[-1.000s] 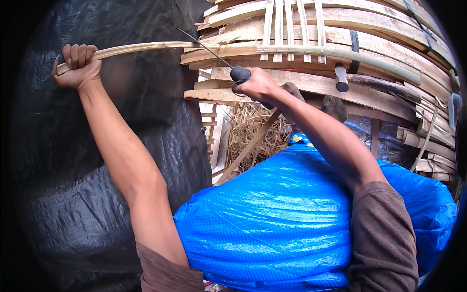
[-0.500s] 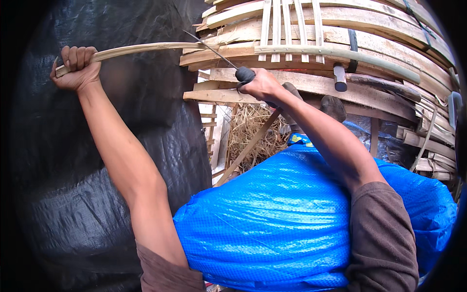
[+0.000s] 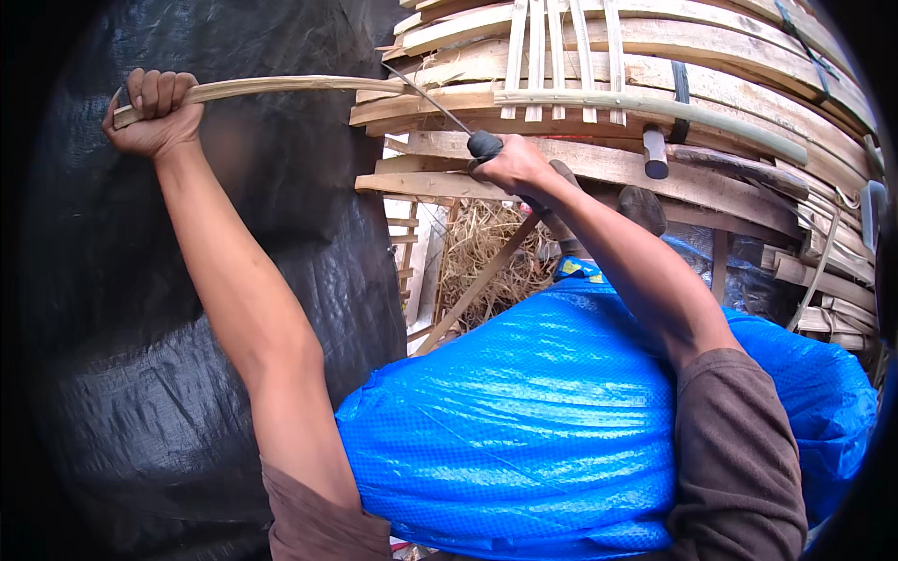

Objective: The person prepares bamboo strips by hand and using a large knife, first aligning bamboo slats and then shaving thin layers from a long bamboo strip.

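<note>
At the far left, my left hand (image 3: 154,112) is closed round one end of a long pale wooden strip (image 3: 281,84). The strip bows slightly upward and runs right to the edge of the plank bench. There a thin knife blade (image 3: 426,97) slants across its far end. My right hand (image 3: 517,168) grips the knife by its black wrapped handle (image 3: 485,145), partly hidden in the fingers. Close by on the bench lie several short slats (image 3: 557,56) crossed by a rounded pole (image 3: 655,101).
A hammer (image 3: 656,154) rests on the plank bench (image 3: 449,178), right of my right hand. Black sheeting (image 3: 224,215) covers the left side. Blue tarpaulin (image 3: 524,411) lies over my lap, and dry shavings (image 3: 486,252) are heaped below the bench. Wooden strips (image 3: 832,280) are piled at right.
My left hand and the strip have shifted slightly up and to the right. The knife and my right hand have moved a little rightward, with the blade still across the strip.
</note>
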Available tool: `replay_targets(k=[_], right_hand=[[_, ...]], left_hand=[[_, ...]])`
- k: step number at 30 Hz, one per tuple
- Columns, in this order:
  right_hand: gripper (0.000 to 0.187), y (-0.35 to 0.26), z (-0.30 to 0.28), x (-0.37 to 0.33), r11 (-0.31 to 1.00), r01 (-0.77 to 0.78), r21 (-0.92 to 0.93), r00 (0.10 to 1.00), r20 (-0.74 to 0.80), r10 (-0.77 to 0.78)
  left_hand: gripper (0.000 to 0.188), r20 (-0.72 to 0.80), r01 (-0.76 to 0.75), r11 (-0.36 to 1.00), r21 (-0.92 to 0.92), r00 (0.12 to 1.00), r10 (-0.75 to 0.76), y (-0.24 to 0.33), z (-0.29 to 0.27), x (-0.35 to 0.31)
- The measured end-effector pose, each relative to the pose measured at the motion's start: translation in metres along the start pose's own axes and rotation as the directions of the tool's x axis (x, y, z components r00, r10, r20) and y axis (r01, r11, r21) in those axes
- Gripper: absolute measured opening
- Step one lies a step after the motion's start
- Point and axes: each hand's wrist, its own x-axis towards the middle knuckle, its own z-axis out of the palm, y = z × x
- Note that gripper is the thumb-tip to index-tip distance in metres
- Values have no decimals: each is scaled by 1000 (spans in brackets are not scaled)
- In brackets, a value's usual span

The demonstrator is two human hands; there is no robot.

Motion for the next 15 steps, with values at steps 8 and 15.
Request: replay_targets(k=[8, 15], right_hand=[[41, -48, 3, 11, 998, 36, 59, 998, 40, -39], [49, 1, 4, -1, 993, -95, -64, 995, -25, 93]], left_hand=[[24, -29, 32, 997, 67, 999, -30, 1, 2, 12], [30, -64, -2, 998, 56, 998, 6, -3, 4, 7]])
